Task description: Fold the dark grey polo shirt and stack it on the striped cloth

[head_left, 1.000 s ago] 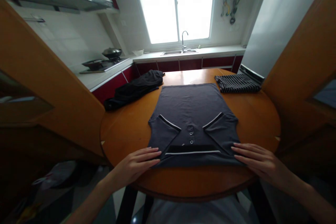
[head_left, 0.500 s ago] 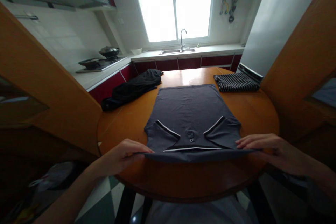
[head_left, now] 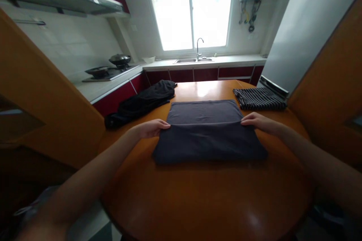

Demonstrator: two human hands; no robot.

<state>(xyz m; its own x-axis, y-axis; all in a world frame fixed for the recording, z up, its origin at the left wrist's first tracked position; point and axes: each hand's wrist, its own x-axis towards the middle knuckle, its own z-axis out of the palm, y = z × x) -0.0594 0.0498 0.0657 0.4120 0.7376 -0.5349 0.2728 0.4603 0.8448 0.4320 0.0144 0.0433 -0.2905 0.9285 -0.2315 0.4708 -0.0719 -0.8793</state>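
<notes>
A dark grey polo shirt (head_left: 209, 141) lies on the wooden table (head_left: 203, 196), its near part folded over toward the far hem. My left hand (head_left: 154, 127) pinches the left end of the folded-over edge between thumb and fingers. At the right end of that same edge, my right hand (head_left: 258, 121) is closed on the cloth. The edge is stretched straight between both hands. Beyond it a strip of the shirt's lower body still shows. The collar and sleeve trims are hidden under the fold.
Crumpled black clothing (head_left: 144, 99) lies at the table's left edge. A folded striped black cloth (head_left: 258, 98) rests at the far right. Behind stand a counter with a sink (head_left: 194, 60), a stove with pans (head_left: 120, 59) and a fridge (head_left: 305, 34).
Both hands have carried the shirt's shoulder end away from me, over its body. The collar and trimmed sleeves have gone out of sight. The view has shifted slightly.
</notes>
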